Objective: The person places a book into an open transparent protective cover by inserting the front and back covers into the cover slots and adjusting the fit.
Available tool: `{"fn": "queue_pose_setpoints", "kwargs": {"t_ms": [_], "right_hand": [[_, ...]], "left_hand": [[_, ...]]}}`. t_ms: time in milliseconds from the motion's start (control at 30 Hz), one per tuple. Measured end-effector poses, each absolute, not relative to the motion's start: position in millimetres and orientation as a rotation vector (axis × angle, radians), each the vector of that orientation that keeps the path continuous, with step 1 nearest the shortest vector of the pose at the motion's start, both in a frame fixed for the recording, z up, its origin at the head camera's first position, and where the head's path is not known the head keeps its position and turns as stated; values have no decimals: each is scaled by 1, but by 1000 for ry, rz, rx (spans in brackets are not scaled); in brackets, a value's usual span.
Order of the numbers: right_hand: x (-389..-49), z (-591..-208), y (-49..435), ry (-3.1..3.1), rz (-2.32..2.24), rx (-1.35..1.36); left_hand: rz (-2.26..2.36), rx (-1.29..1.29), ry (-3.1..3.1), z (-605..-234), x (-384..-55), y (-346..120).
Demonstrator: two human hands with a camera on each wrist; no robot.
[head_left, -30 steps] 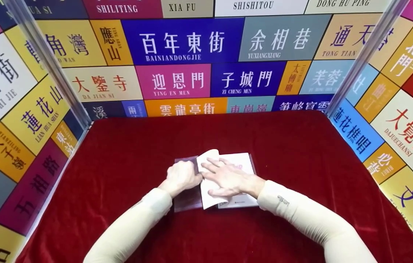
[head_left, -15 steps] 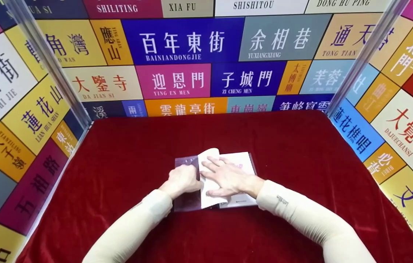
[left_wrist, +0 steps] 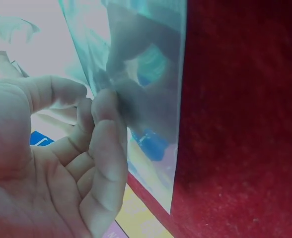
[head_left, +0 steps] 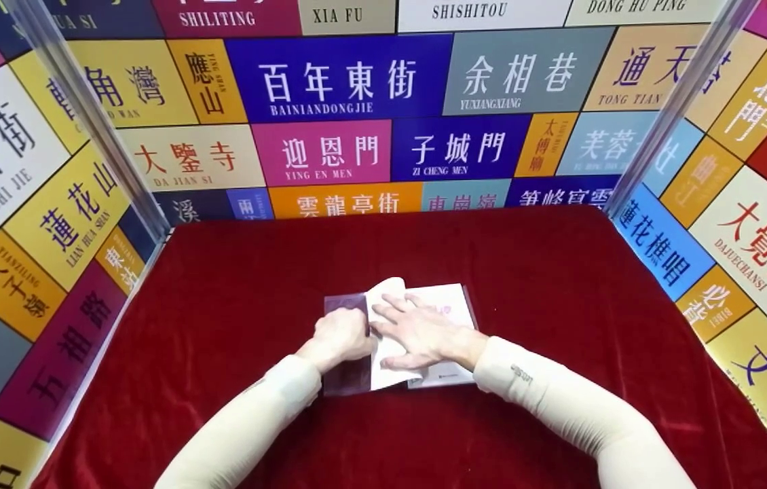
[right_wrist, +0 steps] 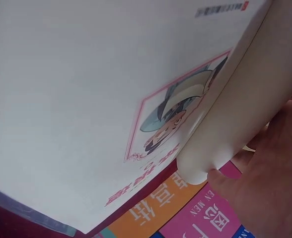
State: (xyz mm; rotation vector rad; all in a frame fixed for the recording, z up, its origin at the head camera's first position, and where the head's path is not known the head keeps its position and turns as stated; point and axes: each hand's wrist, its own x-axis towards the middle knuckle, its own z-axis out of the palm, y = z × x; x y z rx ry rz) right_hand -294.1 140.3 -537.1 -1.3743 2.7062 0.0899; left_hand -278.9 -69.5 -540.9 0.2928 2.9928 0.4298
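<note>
Edge of a clear sheet (left_wrist: 148,111) in the left grip (left_wrist: 56,171), red cloth (left_wrist: 243,119) beyond.

Your book (head_left: 448,356) lies on the cloth (head_left: 383,441), cover flap (head_left: 346,379) at nine o'clock under your left hand (head_left: 339,338), right hand (head_left: 427,333) over its lifted page (head_left: 387,348), wall (head_left: 356,81) at twelve.

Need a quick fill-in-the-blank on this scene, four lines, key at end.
1. The cloth is coloured ____.
2. In the head view, the clear plastic pinched by the left hand shows to the ____ of the bent sheet.
3. That sheet, under the right hand, is coloured ____.
4. The picture printed on the page has a frame coloured ____.
Missing: red; left; white; pink.
</note>
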Motion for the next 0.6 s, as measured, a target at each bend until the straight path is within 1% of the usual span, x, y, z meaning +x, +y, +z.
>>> {"fn": "queue_pose_setpoints", "kwargs": {"t_ms": [600], "right_hand": [[-290, -539, 132, 2739, 219, -1386]], "left_hand": [[437, 298, 2987, -540, -277, -68]]}}
